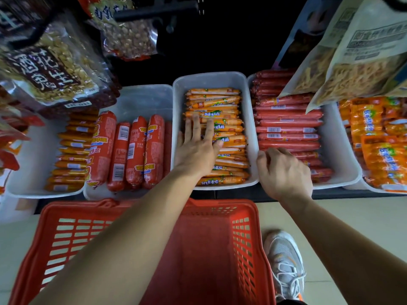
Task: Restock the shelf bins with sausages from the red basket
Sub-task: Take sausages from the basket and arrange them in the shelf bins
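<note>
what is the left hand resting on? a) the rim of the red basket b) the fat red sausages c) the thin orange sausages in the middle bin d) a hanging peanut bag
c: the left hand lies with its fingers spread flat on the thin orange sausages inside the middle bin.

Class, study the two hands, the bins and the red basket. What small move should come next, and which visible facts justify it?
Probably sweep the left hand flat across the orange sausages to level them in the middle bin. Its straight fingers lie on the uneven stack, and the red basket shows no sausages in its visible part, so tidying seems likelier than fetching more.
</note>
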Demonstrator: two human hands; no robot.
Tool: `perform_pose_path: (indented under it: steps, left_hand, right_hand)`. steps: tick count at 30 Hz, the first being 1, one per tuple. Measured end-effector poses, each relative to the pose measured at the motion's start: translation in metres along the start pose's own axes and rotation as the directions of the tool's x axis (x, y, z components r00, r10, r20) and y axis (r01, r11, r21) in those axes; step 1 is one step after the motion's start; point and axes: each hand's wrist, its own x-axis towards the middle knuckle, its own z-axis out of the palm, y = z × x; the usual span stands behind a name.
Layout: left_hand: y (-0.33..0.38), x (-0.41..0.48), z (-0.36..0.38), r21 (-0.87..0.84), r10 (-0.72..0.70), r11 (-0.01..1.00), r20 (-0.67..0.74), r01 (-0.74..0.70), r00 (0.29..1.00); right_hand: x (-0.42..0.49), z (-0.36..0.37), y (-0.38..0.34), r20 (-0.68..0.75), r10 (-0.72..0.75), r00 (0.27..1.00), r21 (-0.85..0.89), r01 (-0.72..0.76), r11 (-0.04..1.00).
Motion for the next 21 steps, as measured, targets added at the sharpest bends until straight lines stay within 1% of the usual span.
perform_pose_path:
  steps: [1,4,6,7,9,11,12,13,16,18,20,21]
  left_hand:
    - [-0.001,0.004,-0.001,-0.012,-0.001,1.0,0.006,0.001,1.0]
    - [-0.003,0.002,-0.003,0.0,0.001,1.0,0.087,-0.001,0.996]
    - [-0.004,-0.011,0.0,-0.013,0.037,0.999,0.129,-0.036,0.991]
    - [-0.005,-0.017,0.001,-0.047,0.055,0.998,0.13,-0.049,0.99]
    - [-0.006,-0.026,-0.004,-0.156,0.056,0.987,0.062,-0.046,0.997]
    - [-0.007,-0.031,-0.012,-0.28,-0.001,0.96,-0.012,-0.002,1.0]
    - [-0.006,-0.034,-0.016,-0.333,-0.035,0.942,-0.017,0.027,0.999]
    - [-0.005,-0.037,-0.016,-0.379,-0.064,0.924,0.0,0.059,0.998]
    - [-0.004,-0.043,-0.009,-0.479,-0.136,0.861,0.107,0.171,0.985]
    - [-0.001,-0.041,-0.005,-0.496,-0.164,0.84,0.155,0.22,0.974]
    - [0.003,-0.042,-0.007,-0.504,-0.167,0.831,0.181,0.237,0.969]
    - [0.003,-0.042,-0.008,-0.532,-0.148,0.818,0.175,0.219,0.974]
  right_hand:
    - [0.0,0.0,0.0,0.0,0.002,1.0,0.0,-0.002,1.0]
    - [0.0,0.0,0.0,-0.009,0.002,1.0,0.005,-0.002,1.0]
    - [-0.001,0.0,0.0,-0.004,0.005,1.0,0.007,-0.005,1.0]
    - [-0.001,0.0,0.0,-0.001,0.007,1.0,0.008,-0.007,1.0]
    - [-0.001,0.0,0.0,-0.001,0.009,1.0,0.008,-0.009,1.0]
    - [-0.001,0.0,0.0,-0.002,0.006,1.0,0.01,-0.006,1.0]
    - [-0.001,0.0,0.0,-0.001,0.004,1.0,0.008,-0.004,1.0]
    - [-0.001,0.0,0.0,0.003,0.005,1.0,0.006,-0.005,1.0]
    - [0.0,-0.001,-0.001,0.027,0.02,0.999,0.018,-0.02,1.0]
    - [0.0,-0.002,-0.002,0.028,0.028,0.999,0.028,-0.029,0.999]
    - [-0.001,-0.003,-0.003,0.017,0.032,0.999,0.036,-0.032,0.999]
    - [-0.002,-0.004,-0.004,0.011,0.03,0.999,0.038,-0.03,0.999]
